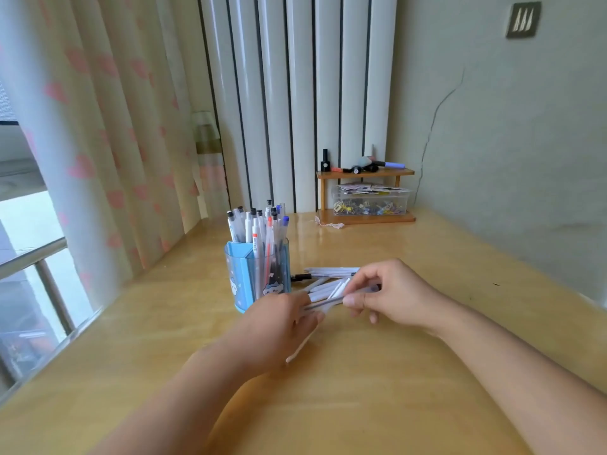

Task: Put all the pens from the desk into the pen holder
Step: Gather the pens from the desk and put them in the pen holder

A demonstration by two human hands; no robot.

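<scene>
A blue pen holder (243, 277) with cartoon prints stands on the wooden desk (361, 372), with several pens standing upright in it. Just right of it lies a small heap of loose white pens (328, 280). My left hand (279, 326) grips a bundle of white pens, one end sticking out below the palm. My right hand (391, 293) pinches a clear pen with a dark core (325, 303) between thumb and fingers, its far end reaching my left hand. Both hands are close in front of the holder.
A small wooden shelf (364, 174) at the back carries bottles and markers, with a clear box of clips (371, 201) under it. A curtain (98, 142) and a window rail (33, 254) run along the left. A wall closes the right side.
</scene>
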